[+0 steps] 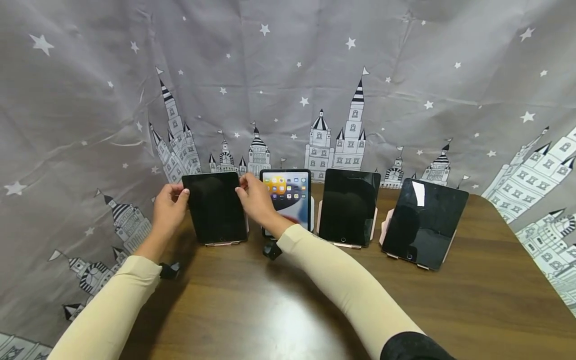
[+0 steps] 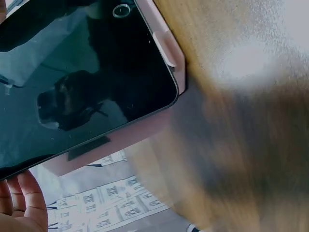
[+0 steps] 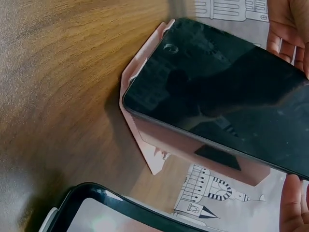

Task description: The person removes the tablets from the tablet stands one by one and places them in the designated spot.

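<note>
A tablet point(image 1: 218, 210) with a dark screen leans upright on a pink stand point(image 3: 169, 135) at the left of a row. My left hand point(image 1: 168, 210) pinches its upper left edge, thumb in front and fingers behind. At the upper right edge my right hand point(image 1: 255, 200) holds it the same way, the forearm crossing in front of the lit tablet point(image 1: 292, 182). Close up in the left wrist view, the tablet's lower edge sits at the lip of the stand. Fingers of the left hand point(image 2: 26, 203) reach behind the tablet there.
Two more dark tablets, one point(image 1: 348, 207) upright and one point(image 1: 425, 222) at the far right, lean on pink stands. They all stand on a brown wooden table point(image 1: 288, 310). Behind hangs a grey curtain point(image 1: 288, 65) printed with castles and stars.
</note>
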The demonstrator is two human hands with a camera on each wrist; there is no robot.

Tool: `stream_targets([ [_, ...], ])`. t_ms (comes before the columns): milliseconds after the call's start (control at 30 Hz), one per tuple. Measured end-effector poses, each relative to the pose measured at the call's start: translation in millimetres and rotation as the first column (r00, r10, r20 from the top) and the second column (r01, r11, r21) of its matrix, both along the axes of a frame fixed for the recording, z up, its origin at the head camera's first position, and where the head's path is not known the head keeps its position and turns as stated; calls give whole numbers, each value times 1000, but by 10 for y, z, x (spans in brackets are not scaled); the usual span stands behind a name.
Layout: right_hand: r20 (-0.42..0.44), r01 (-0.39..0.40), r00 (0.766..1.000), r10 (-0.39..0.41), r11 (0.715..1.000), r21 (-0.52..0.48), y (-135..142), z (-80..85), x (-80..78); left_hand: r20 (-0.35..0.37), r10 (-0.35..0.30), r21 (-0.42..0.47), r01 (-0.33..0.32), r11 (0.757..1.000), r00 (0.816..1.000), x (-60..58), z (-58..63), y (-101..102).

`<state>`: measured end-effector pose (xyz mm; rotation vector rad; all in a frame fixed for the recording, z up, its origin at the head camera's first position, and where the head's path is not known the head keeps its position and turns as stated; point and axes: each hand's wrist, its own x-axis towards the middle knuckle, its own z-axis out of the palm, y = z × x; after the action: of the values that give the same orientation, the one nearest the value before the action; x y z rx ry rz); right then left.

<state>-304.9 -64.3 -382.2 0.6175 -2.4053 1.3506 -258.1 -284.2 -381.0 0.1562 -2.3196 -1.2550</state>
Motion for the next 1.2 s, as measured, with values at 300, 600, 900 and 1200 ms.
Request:
stream_targets([
  [300,30,-52,998,55,994,-95,50,116,110,29,-50,40,49,998,998,96,232,21],
  [600,57,-84,994,93,986,-141,123,145,243,67,-113,-33,116,993,991,214,345,-2],
  [900,139,-89,984,116,979,-185,162,69,474,153,-194,-77,207,975,969,342,337,-48],
  [1200,210,-68,971,113,975,-210,166,-35,668,219,-249,-31,262,965,943,448,200,-82],
])
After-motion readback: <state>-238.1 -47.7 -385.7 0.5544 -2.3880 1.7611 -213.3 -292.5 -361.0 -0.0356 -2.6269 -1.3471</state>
